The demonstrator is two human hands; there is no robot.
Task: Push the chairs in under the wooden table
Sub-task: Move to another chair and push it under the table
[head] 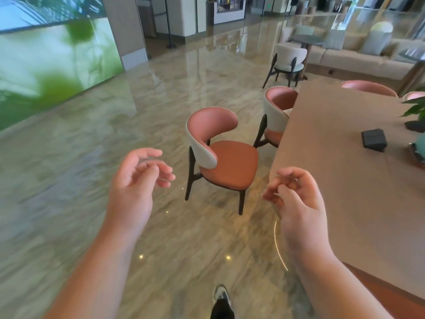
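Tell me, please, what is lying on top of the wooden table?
On the wooden table lie a small black box and a potted plant at the right edge, cut off by the frame. The tabletop beyond that edge cannot be seen.

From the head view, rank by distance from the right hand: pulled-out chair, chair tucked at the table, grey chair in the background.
From the right hand:
1. Pulled-out chair, just ahead-left, standing clear of the table.
2. Tucked chair, farther along the table's edge.
3. Grey chair, far across the floor.

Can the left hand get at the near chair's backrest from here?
Probably yes: only bare floor lies between the left hand and the near chair, whose backrest faces it; a step forward looks needed.
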